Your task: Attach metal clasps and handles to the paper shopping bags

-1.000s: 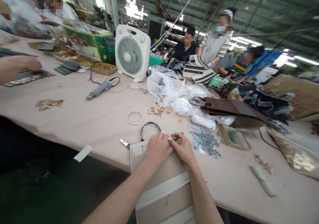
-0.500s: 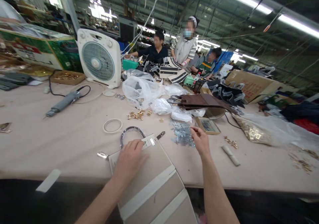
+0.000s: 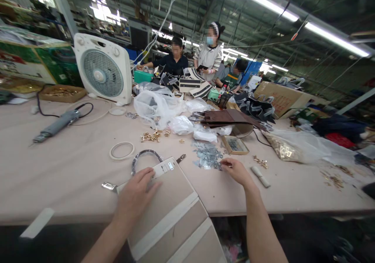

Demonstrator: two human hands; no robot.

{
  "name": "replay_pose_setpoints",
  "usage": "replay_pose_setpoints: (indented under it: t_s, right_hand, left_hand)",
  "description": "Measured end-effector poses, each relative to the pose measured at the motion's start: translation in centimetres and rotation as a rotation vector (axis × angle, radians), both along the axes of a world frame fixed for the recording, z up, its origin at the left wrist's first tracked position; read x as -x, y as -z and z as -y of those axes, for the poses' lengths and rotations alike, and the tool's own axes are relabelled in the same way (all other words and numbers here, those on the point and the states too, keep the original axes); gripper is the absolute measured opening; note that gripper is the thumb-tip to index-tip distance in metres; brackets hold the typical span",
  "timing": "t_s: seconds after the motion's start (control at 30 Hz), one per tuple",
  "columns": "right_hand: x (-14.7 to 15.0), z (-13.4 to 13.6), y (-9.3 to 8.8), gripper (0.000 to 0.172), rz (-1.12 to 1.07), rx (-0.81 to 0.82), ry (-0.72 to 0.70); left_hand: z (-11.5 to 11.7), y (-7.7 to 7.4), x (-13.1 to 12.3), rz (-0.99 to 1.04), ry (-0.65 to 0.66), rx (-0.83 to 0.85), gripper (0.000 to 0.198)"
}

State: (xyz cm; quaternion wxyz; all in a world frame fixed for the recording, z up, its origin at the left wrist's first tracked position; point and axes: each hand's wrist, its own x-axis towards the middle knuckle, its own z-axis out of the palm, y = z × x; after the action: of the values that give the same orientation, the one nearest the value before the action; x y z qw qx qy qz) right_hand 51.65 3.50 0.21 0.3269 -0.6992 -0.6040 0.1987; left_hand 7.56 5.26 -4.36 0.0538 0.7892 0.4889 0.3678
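L hand [image 3: 136, 198] lies open, flat on a beige bag panel [image 3: 166, 212] w/ white strips, not gripping it. Panel sits at bench [image 3: 58, 185] edge, metal plate [image 3: 162, 170] at top end, dark curved handle [image 3: 145, 156] at top edge, metal clasp [image 3: 109, 186] just beside. R hand [image 3: 236, 172] curled at edge of grey metal bits pile [image 3: 207, 156]; grip on a bit? Can't tell. Nearby: white ring [image 3: 122, 150], brass fittings [image 3: 151, 136], plastic bags [image 3: 155, 109], brown leather panels [image 3: 225, 118], small wood tray [image 3: 234, 145]. Further: box fan [image 3: 102, 70], elec. screwdriver [image 3: 55, 127]. Beyond bench: co-worker in dark top [image 3: 174, 62], another in striped top [image 3: 208, 56].
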Motion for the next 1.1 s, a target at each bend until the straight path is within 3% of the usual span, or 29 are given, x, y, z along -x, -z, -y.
replay_pose_setpoints:
  t_s: [0.17, 0.33, 0.47, 0.57, 0.63, 0.7, 0.8, 0.93, 1.0, 1.1]
  right_hand:
    - [0.5, -0.7, 0.9, 0.034, 0.096, 0.064, -0.047]
    - [-0.1, -1.7, 2.5, 0.042, 0.201, 0.081, -0.108]
    - [-1.8, -2.0, 4.2, 0.048, 0.159, 0.019, -0.055]
    - [-1.0, -2.1, 3.6, 0.037, 0.09, 0.011, -0.039]
    - [1.8, -2.0, 2.0, 0.037, 0.007, -0.024, 0.036]
    - [6.5, -1.7, 0.1, 0.046, -0.107, -0.039, 0.056]
    - [14.9, -1.8, -1.8, 0.049, -0.385, -0.008, -0.109]
    - [23.8, -2.9, -2.0, 0.048, -0.639, 0.174, -0.365]
    - [26.1, -3.4, -1.6, 0.05, -0.631, 0.218, -0.411]
    - [27.3, -3.8, -1.0, 0.049, -0.554, 0.231, -0.426]
  left_hand:
    - [0.1, -0.1, 0.0, -0.009, -0.002, 0.041, 0.028]
    - [0.9, -1.8, 0.4, -0.067, -0.053, 0.118, 0.033]
    - [1.3, -2.5, 1.1, -0.084, -0.068, 0.179, 0.043]
    - [1.0, -2.2, 1.7, -0.052, -0.041, 0.221, 0.049]
    - [0.7, -2.0, 2.0, -0.03, -0.035, 0.234, 0.05]
    - [0.6, -1.7, 2.1, -0.012, -0.029, 0.234, 0.05]
    - [0.6, -1.6, 2.2, 0.007, -0.015, 0.217, 0.049]
    - [0.7, -1.6, 2.3, -0.004, -0.023, 0.199, 0.049]
    - [0.7, -1.6, 2.3, -0.009, -0.032, 0.197, 0.048]
    - [0.6, -1.5, 2.3, 0.016, -0.038, 0.202, 0.045]
